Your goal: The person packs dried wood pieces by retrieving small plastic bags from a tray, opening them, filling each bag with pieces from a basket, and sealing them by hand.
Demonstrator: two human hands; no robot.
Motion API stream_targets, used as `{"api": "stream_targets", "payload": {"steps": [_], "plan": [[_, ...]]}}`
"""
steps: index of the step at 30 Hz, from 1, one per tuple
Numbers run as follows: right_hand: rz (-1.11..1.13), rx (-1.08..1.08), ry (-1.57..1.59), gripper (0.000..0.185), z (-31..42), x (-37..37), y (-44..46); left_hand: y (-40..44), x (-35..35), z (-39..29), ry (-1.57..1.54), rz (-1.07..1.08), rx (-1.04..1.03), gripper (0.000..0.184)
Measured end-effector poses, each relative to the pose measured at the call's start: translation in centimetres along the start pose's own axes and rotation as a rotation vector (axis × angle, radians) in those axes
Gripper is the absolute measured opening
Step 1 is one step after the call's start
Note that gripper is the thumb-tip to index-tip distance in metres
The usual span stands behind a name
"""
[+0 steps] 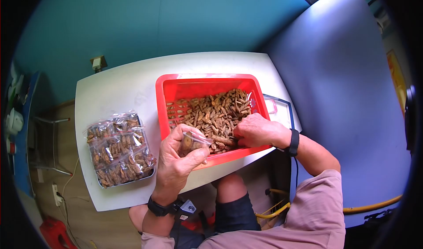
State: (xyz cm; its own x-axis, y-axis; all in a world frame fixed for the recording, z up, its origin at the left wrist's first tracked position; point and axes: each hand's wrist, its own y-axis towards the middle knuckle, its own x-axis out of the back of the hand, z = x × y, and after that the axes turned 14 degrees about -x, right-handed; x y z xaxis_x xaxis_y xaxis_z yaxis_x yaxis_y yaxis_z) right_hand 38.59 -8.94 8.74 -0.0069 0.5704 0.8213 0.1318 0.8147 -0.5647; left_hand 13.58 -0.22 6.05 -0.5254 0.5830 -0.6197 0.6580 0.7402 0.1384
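Observation:
My left hand (179, 158) pinches a small clear zip bag (193, 144), with some brown dried slices inside, just over the near left corner of a red plastic basket (207, 161). In the basket lies a heap of brown, wrinkled dried pieces (216, 117), like chopped root or dried fruit. At the heap's right side, my right hand (257, 131) reaches in with its fingers curled. Its fingertips are hidden, so whether any pieces are in its grasp does not show.
Several filled zip bags (119, 150) stand in rows in a tray left of the basket. A dark-edged frame or tray (282, 110) lies partly behind the basket on the white table (119, 83). A blue panel (339, 94) rises at the right; a teal wall (132, 24) stands behind.

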Motion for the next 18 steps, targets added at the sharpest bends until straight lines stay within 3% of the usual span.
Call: {"api": "stream_targets", "payload": {"steps": [11,18], "plan": [[-0.022,-0.038,-0.070,0.020,-0.2,-0.4,0.9,0.0,0.3,0.2,-0.003,0.032,-0.010,0.021],[-0.342,-0.116,0.133,0.009,-3.7,1.7,2.8,0.1,0.1,0.1,0.020,0.007,0.012,0.023]]}}
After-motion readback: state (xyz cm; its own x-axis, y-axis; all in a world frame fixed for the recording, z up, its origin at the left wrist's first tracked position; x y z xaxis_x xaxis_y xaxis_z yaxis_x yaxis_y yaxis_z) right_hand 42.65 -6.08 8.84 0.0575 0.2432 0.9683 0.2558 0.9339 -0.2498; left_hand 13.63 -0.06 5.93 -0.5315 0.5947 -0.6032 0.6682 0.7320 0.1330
